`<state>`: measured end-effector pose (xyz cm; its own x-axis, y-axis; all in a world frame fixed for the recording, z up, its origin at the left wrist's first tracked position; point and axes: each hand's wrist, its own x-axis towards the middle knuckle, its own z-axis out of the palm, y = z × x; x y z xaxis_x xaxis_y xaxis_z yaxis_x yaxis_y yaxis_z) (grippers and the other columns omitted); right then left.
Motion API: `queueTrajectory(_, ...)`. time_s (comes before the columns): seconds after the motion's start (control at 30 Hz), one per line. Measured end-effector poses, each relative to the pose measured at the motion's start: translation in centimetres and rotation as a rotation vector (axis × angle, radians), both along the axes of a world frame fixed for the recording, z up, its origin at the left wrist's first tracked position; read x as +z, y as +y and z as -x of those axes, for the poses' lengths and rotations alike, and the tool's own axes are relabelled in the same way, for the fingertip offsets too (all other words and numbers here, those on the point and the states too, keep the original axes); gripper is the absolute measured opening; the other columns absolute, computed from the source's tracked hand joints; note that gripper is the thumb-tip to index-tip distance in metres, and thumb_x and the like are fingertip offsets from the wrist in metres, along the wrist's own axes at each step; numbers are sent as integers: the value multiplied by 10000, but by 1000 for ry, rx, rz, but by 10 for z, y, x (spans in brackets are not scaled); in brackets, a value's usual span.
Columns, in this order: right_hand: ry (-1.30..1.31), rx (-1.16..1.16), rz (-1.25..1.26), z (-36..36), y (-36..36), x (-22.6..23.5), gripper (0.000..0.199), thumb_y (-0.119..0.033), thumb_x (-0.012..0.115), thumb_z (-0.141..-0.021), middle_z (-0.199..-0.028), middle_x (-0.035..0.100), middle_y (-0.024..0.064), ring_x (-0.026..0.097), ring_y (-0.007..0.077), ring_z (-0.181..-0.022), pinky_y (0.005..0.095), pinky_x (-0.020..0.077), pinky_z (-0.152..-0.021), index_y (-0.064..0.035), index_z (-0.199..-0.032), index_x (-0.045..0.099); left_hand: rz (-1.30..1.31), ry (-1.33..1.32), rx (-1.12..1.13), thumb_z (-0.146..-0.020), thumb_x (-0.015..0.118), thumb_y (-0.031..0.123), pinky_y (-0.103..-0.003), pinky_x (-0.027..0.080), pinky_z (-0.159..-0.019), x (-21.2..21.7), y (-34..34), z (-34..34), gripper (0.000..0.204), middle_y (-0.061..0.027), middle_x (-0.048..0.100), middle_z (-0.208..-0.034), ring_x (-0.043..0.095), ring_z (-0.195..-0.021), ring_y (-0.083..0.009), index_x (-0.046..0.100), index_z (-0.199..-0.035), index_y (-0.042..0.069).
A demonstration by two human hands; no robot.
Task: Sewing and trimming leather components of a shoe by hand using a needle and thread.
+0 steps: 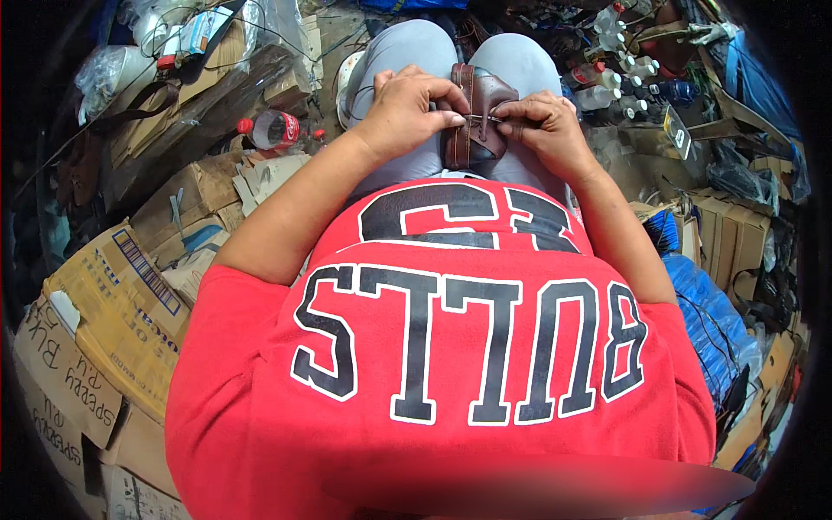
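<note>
A dark brown leather shoe (492, 90) with pale stitching along its edge rests between my knees, over the grey trousers (404, 65). At its middle runs a thin lace or cord (482, 121). My left hand (412, 106) comes from the left and pinches one part of this lace between thumb and forefinger. From the right, my right hand (549, 128) pinches another part, its fingertips close against the leather. The two pinches are a short way apart. The curled fingers partly hide the lace ends.
Several plastic bottles (598, 97) stand and lie at the far right. A red-labelled bottle (276, 130) lies left of my knees. Cardboard boxes (113, 303) pile up on the left, and blue plastic sheeting (715, 316) lies on the right. A dark strap (143, 113) curls at the far left.
</note>
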<state>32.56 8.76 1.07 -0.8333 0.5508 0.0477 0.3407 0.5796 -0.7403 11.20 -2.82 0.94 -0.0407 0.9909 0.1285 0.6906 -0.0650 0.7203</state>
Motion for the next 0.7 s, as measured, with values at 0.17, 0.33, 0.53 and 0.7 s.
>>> queueTrajectory(0.17,-8,-97,-164,6,-15,5,195,-180,759,-696,-794,661,29,578,158,-760,294,444,-720,-101,-868,711,27,36,60,-714,718,227,-358,252,-887,5,-4,-11,122,59,616,-727,535,-842,-125,685,-822,183)
queueTrajectory(0.33,-77,-211,227,17,-11,11,148,-241,742,-722,-764,661,-6,563,134,-822,309,330,-851,-136,-824,717,44,-7,67,-696,732,220,-365,256,-885,4,8,-15,121,42,627,-726,542,-843,-136,686,-799,175)
queueTrajectory(0.53,90,-131,171,13,-1,13,129,-145,752,-720,-751,642,41,554,102,-733,242,438,-673,-40,-760,687,-294,40,44,-659,755,124,-342,349,-846,8,12,-5,104,-8,617,-712,547,-805,-177,680,-731,120)
queueTrajectory(0.7,101,-166,437,-6,9,17,124,-89,735,-730,-757,625,56,548,102,-731,235,437,-666,-43,-817,659,-38,-134,22,-709,716,134,-406,288,-887,16,-3,10,78,-6,620,-789,553,-834,-201,647,-744,124)
